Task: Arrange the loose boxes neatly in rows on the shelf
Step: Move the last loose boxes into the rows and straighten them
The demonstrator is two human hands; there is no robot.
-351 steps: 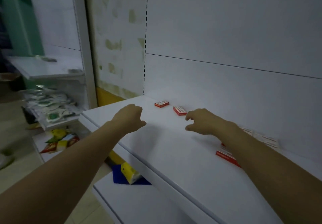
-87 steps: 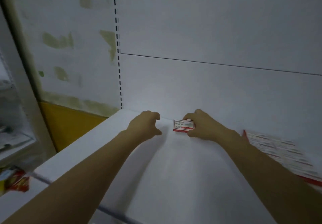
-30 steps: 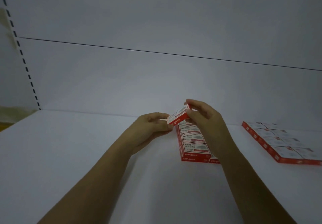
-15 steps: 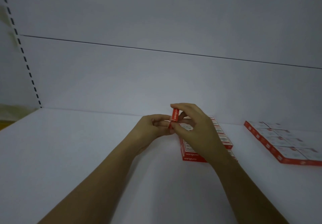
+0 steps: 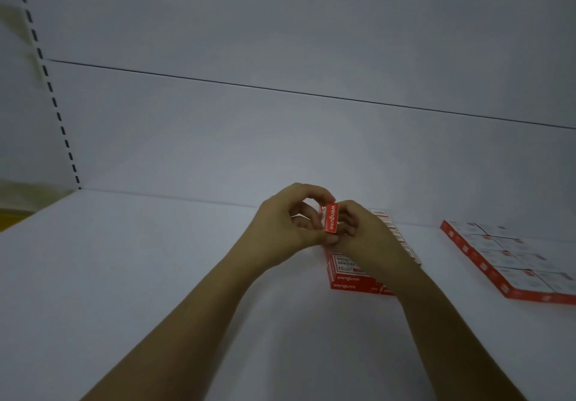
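Dim, cool grey cast, brighter mid-frame, soft shadows on shelf [image 5: 131, 291], wide-angle bowing at edges, pic slightly soft

The box [image 5: 331, 221] has turned upright, red edge facing forward.

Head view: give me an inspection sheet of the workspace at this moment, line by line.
Surface: white shelf, flat, dimly lit.
Job's things: held box, red, raised on edge above the centre block of boxes, which lie flat in rows; right block of boxes, also flat in rows, stands apart from the centre block.
Clutter: nothing seen.
Grippers: left hand and right hand both pinch the held box.
Cables: nothing seen.
Surroundings: white back panel with a dark seam across it; slotted upright at far left.
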